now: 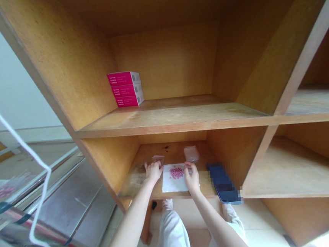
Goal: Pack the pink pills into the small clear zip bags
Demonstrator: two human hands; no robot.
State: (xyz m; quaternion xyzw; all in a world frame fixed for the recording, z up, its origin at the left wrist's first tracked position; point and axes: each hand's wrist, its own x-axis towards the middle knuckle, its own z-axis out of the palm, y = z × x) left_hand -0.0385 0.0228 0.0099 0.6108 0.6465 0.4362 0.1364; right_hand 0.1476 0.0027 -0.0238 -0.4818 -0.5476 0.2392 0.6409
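A white sheet [170,184] lies on the lower shelf with a cluster of small pink bead-like pieces [176,172] on it. My left hand [154,171] rests just left of the sheet, its fingers bent down against clear plastic bags [158,157]. Whether those fingers grip a bag is too small to tell. Over the sheet's right edge, my right hand [192,177] has thumb and fingertips drawn together in a pinch; anything between them is hidden. Behind it lies a small stack of clear plastic bags [191,153].
A dark blue phone-like slab [223,181], partly pixelated, overhangs the shelf's front edge at right. Three pink boxes [125,89] are stacked on the upper shelf [175,115]. Wooden dividers wall both sides. A white cable [12,129] hangs at left, before a metal frame [68,208].
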